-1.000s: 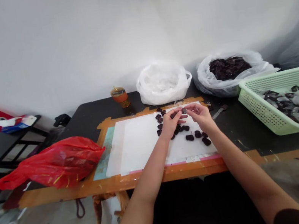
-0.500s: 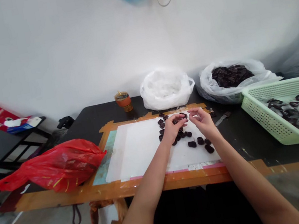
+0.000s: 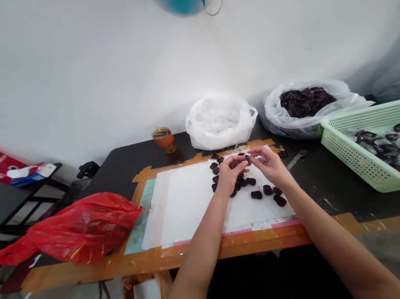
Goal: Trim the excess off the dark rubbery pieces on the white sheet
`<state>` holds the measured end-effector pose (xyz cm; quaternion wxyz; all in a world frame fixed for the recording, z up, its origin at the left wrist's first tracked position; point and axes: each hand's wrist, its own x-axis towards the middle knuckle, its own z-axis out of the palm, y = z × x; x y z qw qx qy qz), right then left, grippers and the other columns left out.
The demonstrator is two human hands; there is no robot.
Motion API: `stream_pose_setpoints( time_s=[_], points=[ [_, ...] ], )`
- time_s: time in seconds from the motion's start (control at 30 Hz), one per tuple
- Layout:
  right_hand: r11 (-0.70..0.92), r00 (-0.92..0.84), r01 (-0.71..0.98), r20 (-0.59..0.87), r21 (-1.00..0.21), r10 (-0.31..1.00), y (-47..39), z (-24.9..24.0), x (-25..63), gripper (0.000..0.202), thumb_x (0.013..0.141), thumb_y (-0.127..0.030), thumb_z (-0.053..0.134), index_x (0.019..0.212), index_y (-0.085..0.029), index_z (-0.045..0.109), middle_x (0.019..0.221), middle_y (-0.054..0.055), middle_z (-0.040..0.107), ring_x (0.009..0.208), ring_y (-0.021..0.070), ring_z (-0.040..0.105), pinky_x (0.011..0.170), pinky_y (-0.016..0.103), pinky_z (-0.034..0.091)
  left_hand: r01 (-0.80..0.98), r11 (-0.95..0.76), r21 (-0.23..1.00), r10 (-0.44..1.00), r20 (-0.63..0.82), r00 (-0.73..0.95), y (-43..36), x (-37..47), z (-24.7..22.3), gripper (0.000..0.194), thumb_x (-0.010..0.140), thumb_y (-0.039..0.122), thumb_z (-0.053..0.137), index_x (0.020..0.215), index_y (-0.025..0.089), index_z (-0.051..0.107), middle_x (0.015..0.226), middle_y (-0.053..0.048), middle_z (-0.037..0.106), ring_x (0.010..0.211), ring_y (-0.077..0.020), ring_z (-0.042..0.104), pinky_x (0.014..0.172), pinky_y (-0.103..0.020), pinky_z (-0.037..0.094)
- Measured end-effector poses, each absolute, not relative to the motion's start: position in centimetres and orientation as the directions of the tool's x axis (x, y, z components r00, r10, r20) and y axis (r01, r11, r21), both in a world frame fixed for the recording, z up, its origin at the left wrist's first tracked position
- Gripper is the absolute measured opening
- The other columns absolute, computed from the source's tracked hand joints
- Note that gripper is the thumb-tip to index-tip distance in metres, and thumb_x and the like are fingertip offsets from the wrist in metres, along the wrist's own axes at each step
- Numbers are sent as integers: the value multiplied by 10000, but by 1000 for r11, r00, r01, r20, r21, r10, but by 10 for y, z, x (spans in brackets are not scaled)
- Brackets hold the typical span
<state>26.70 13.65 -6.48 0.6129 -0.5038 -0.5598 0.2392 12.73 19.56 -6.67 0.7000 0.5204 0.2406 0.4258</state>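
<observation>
My left hand is closed, thumb and fingers pinching a small dark rounded piece above the white sheet. Opposite it, my right hand is closed too, its fingertips meeting at the same piece. Whatever the right fingertips grip is too small to make out. Under and around both hands lie several more dark glossy pieces of the same sort, some partly hidden by the left hand.
To the right stands a pale green basket of dark pieces in clear wrapping. Behind are a plastic bag full of dark pieces, a white bag and a cup. A red bag lies left. Brown tape lines the table edge.
My right fingertips have come in from slightly apart to meet the piece at my left fingertips. The view has shifted a little; the loose pieces lie as before.
</observation>
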Motion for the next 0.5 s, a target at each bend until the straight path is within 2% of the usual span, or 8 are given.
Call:
stream_pose_setpoints(
  time_s=[0.07,0.17,0.27,0.4,0.5],
  points=[
    [372,251,331,461,-867,851,136,-66,267,271,861,-402,584,1038,-201,622,985,81,638,844,197,605,680,309,496,-335,95,937,846,101,523,196,127,-67,313,652,355,774,812,122,639,763,-46,654,748,-177,664,549,-217,505],
    [374,223,403,486,-835,845,136,-67,267,250,881,-371,554,1050,-209,643,1042,83,651,908,215,602,705,318,493,-299,77,951,844,97,527,199,127,-69,329,710,407,716,836,111,646,636,-28,619,532,-106,578,400,-173,375],
    [373,212,449,502,-812,839,136,-67,267,233,889,-337,537,1051,-212,648,1027,76,661,889,216,607,711,323,487,-282,57,958,854,100,511,201,127,-71,333,715,402,713,864,113,641,579,-6,596,463,-81,515,396,-176,358],
    [377,181,477,508,-794,842,133,-65,265,222,893,-307,517,1046,-205,642,980,70,665,740,183,599,650,308,470,-242,11,970,858,115,500,201,127,-71,308,727,393,704,834,112,638,607,-17,613,448,-66,483,425,-183,365],
    [402,110,490,512,-774,852,130,-62,264,246,886,-298,515,1090,-213,623,989,67,657,725,178,588,622,294,452,-209,-64,976,850,163,501,200,127,-70,276,764,390,669,830,124,632,615,-9,598,441,-60,458,434,-184,355]
  ],
)
